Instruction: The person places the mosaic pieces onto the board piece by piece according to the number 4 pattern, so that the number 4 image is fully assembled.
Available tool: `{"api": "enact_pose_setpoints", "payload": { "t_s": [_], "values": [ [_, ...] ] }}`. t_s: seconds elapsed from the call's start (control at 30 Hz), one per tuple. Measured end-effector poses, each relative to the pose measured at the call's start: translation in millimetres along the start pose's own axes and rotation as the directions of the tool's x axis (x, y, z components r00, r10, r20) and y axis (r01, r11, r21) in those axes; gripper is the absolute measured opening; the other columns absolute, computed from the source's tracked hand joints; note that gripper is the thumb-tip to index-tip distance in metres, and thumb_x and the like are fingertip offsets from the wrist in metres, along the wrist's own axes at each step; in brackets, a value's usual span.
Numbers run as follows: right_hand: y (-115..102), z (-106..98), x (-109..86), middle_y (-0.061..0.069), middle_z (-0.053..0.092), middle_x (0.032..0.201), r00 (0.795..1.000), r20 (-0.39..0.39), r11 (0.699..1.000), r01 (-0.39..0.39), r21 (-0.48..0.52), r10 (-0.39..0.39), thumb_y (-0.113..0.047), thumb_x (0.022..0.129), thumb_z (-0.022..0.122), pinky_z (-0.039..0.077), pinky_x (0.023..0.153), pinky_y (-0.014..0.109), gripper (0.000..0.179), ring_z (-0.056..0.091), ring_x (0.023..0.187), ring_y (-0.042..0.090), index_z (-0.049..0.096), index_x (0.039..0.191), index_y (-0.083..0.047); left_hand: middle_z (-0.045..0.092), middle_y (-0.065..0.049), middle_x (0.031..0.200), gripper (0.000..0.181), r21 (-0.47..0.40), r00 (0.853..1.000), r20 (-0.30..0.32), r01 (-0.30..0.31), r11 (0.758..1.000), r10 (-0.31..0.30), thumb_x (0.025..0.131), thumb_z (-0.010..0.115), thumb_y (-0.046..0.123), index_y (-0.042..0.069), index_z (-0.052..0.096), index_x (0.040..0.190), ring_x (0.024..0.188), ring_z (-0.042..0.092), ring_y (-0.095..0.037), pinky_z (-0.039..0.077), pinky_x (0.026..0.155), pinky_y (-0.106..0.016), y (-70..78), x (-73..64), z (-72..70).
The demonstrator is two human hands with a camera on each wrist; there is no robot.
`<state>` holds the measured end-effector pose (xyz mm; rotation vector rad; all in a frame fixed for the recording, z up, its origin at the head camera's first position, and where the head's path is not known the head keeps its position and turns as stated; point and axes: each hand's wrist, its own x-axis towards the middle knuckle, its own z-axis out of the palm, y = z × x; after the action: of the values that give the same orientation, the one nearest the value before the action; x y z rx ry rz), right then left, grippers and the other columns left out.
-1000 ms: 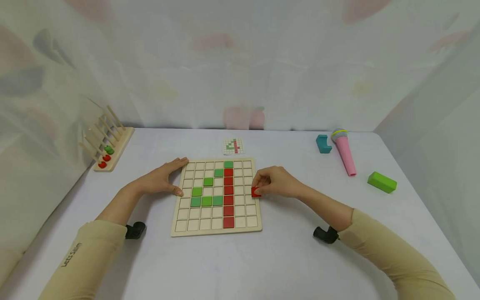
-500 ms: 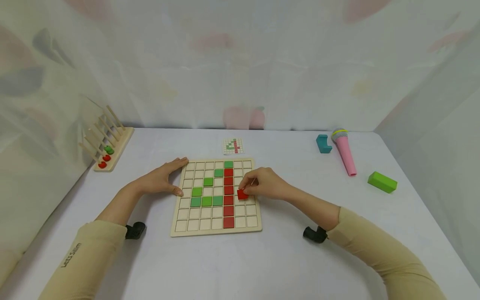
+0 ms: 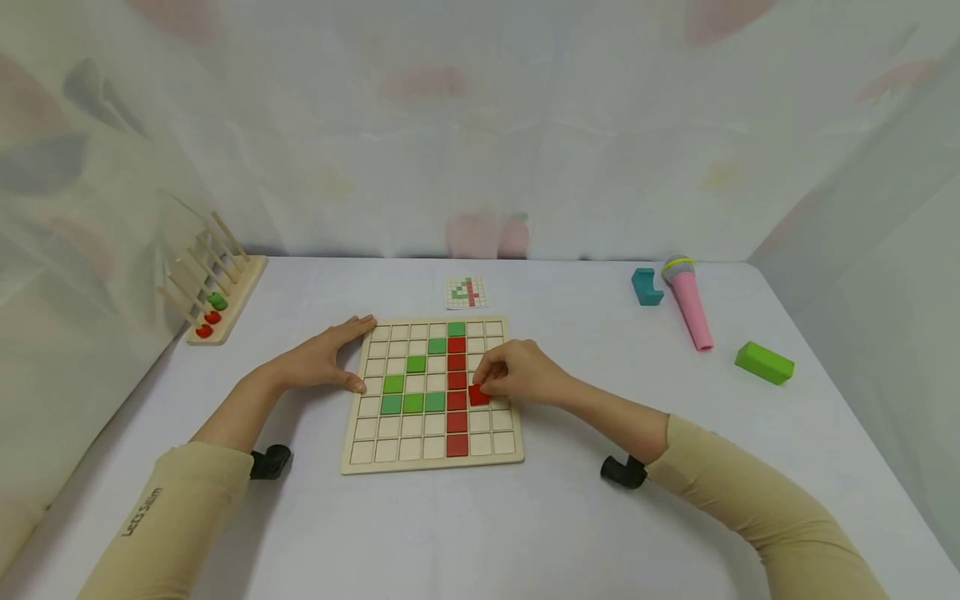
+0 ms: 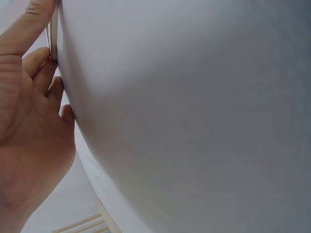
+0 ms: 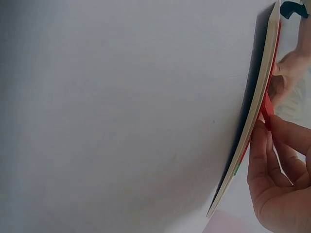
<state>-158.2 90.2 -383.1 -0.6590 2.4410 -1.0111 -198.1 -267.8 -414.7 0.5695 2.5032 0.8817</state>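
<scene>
A wooden grid board [image 3: 433,464] lies mid-table, with a column of red tiles and several green tiles set in its cells. My right hand [image 3: 527,372] pinches a red square tile [image 3: 478,395] between thumb and fingers, just right of the red column. In the right wrist view that red tile [image 5: 267,108] stands tilted at the board's surface. My left hand [image 3: 318,357] rests at the board's left edge, thumb and fingers spread along it. The left wrist view shows the fingers touching the board's edge [image 4: 54,34].
A small pattern card [image 3: 466,292] lies behind the board. At left stands a wooden peg rack [image 3: 238,293] with red and green beads. On the right are a teal curved block [image 3: 647,287], a pink toy microphone [image 3: 692,308] and a green block [image 3: 764,363].
My right hand has carried the red tile leftward from the board's right edge to the cell beside the red column. The left hand has stayed at the left edge.
</scene>
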Motion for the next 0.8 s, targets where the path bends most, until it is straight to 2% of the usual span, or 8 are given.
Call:
{"api": "enact_pose_setpoints", "payload": {
  "t_s": [0.33,0.6,0.8],
  "values": [
    [3.4,5.2,0.2,-0.003,0.072,0.076,1.000,-0.012,1.000,0.020,-0.023,-0.020,-0.010,0.086,0.074,0.051,0.064,0.018,0.004,0.060,0.070,0.005,0.076,0.088,-0.012,0.011,-0.019,0.167,0.119,0.011,1.000,-0.003,0.002,1.000,-0.002,0.068,0.088,0.039,0.005,0.018,0.158,0.155,-0.001,-0.043,-0.002,0.124,-0.064,0.6,1.5,-0.7],
    [2.2,5.8,0.1,-0.002,0.074,0.079,0.999,-0.018,0.996,0.043,-0.076,-0.044,-0.010,0.085,0.076,0.050,0.065,0.016,0.005,0.060,0.071,0.004,0.077,0.089,-0.011,0.011,-0.020,0.167,0.118,0.008,1.000,0.006,-0.002,1.000,0.002,0.069,0.087,0.038,0.004,0.018,0.158,0.155,-0.001,-0.044,-0.002,0.124,-0.064,3.2,1.4,-1.1],
    [1.4,3.9,-1.9,-0.003,0.074,0.084,0.999,-0.034,0.997,0.028,-0.076,-0.030,-0.013,0.087,0.073,0.049,0.065,0.017,0.007,0.059,0.073,0.006,0.076,0.093,-0.013,0.011,-0.020,0.167,0.117,0.021,1.000,0.007,0.003,1.000,-0.003,0.069,0.087,0.038,0.003,0.019,0.158,0.155,0.000,-0.044,0.001,0.123,-0.066,6.4,-1.2,-2.3]
  ]
}}
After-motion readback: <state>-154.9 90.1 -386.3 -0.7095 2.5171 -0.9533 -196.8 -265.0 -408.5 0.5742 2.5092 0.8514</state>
